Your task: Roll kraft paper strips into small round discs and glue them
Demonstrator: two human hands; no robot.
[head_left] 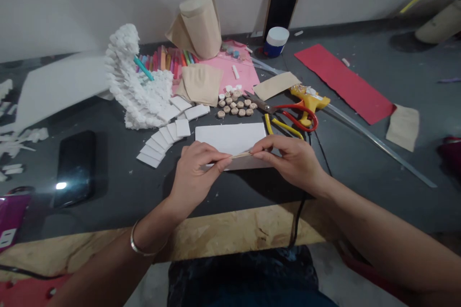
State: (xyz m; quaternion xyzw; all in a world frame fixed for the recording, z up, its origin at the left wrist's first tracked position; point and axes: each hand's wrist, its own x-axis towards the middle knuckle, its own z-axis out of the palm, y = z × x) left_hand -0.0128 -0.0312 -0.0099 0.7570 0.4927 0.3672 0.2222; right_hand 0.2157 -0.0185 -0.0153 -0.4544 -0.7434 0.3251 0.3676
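Left hand (194,172) and right hand (293,160) pinch a probably light, flexible strip (241,155) at nine and three o'clock, its best holds

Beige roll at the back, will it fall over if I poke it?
The beige roll might tip with a firm poke, since it stands on end and looks taller than wide. Once down, it could roll, because its side is curved. It may unwind too: a loose flap sticks out.
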